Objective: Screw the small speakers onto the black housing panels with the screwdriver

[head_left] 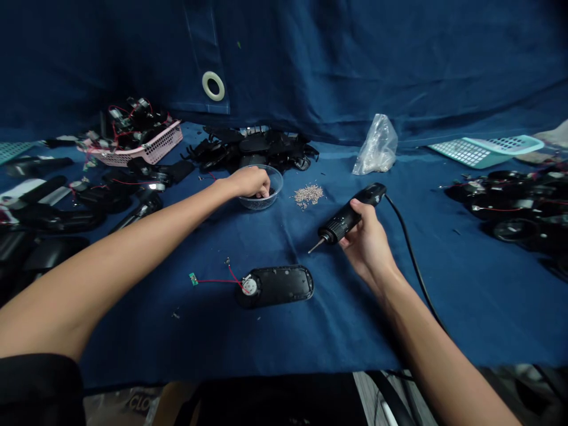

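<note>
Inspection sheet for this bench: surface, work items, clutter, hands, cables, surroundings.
Surface: wrinkled dark-blue cloth.
Work items: black oval plastic shell with round silver part, thin red wires; pile of tiny metal screws.
Clutter: heaped black plastic parts; full pink plastic basket.
Hands: left hand in transparent round plastic bowl, grip hidden; right hand holds black cylindrical electric screwdriver.
Cables: black cord from screwdriver's rear.
Surroundings: dark-blue fabric curtain behind.

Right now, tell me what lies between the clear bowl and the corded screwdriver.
A scattered pile of tiny metal pieces lies on the blue cloth between the clear bowl and the corded screwdriver, as the head view shows.
</note>
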The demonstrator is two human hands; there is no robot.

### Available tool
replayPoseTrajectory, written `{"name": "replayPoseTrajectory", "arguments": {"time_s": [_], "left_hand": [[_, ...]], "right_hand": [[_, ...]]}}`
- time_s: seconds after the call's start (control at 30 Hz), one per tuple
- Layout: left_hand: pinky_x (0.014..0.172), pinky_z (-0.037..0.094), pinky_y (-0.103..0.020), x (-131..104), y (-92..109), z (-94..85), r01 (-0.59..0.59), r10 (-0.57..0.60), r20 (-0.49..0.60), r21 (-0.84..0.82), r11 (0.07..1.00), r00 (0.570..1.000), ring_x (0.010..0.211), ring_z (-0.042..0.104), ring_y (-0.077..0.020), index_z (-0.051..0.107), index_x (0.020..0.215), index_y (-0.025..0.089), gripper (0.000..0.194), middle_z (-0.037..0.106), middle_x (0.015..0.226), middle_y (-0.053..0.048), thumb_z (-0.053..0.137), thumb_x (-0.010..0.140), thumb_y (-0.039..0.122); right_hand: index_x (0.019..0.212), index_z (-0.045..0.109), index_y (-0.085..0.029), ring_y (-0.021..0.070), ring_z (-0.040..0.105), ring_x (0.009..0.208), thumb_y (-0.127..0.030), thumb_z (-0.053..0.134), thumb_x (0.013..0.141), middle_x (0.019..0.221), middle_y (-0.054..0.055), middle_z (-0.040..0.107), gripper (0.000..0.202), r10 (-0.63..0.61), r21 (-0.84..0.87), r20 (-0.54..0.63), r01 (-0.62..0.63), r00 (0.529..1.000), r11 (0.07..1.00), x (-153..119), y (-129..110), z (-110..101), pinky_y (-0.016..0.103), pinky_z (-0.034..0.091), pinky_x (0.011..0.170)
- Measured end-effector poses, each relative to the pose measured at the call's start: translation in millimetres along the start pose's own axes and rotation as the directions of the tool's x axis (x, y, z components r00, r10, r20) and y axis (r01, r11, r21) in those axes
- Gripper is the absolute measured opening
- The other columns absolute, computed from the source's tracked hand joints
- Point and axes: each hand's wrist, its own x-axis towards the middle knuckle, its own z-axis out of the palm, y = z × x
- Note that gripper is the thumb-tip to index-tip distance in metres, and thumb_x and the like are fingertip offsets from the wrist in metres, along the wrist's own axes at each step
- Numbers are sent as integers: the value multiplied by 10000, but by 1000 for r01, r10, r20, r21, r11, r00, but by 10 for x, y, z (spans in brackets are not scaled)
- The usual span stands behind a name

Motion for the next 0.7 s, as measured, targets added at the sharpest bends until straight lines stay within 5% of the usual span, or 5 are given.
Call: {"name": "replayPoseTrajectory", "arguments": {"time_s": [0.33,0.7], "left_hand": [[666,459,-232,-5,-63,-5,35,-49,-75,-181,983,996,638,630,-130,702,1054,75,325,706,783,-102,553,791,194],[673,465,-241,-33,-101,7,85,-103,-79,-200,976,992,656,633,-137,701,775,97,139,695,730,-80,574,723,116]], "right_hand": [[718,421,-196,61,381,452,-434,670,745,592,-41,425,345,-17,-12,36,17,999,1000,41,71,-26,178,340,375],[701,431,-189,63,399,463,-407,672,746,591,-33,436,328,2,-18,13,-2,1000,1000,32,70,-23,170,343,377]]}}
